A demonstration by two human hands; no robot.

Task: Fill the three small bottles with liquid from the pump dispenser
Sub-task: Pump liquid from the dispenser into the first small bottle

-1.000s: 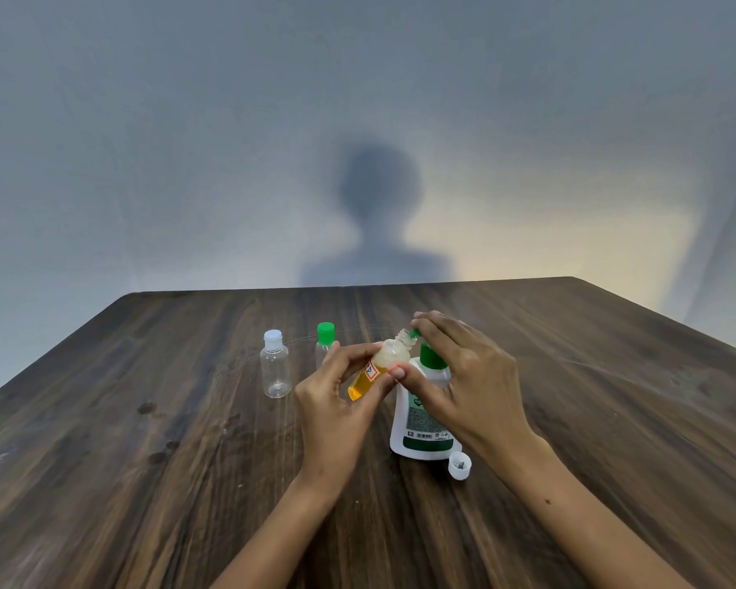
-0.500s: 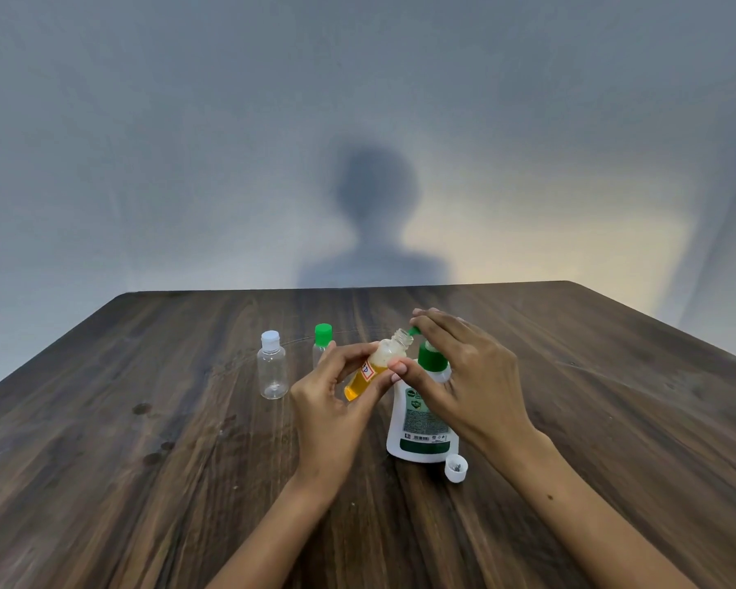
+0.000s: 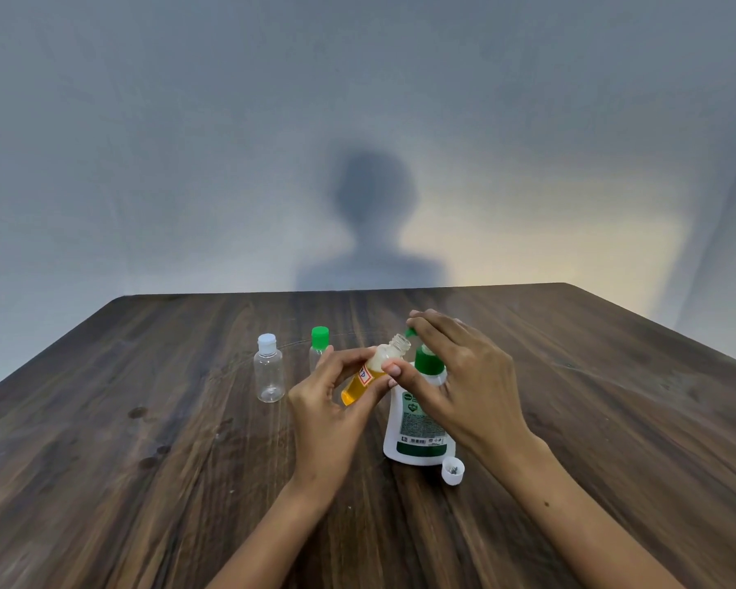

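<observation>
The surface [image 3: 145,418] was a dark, streaked wood-grain top whose far edge ran straight below a plain grey wall, with its far left corner rounded; broad bare wood lay toward the left and right edges and along the near edge. All items stood near the middle, closer to the far edge. The left hand [image 3: 328,401] pinched a small open bottle [image 3: 372,371] between thumb and fingers, tilted with its threaded neck toward the pump dispenser [image 3: 419,423]; the bottle was clear plastic, part-filled with orange liquid. The right hand [image 3: 464,384] lay over the dispenser, fingers extended onto the green pump head and thumb touching the small bottle. The dispenser was a white, rounded plastic body with a green label. A clear capped bottle [image 3: 268,367] and a green-capped bottle [image 3: 318,346] stood upright toward the left edge, apart. A loose white cap [image 3: 453,470] lay just beside the dispenser's base.
</observation>
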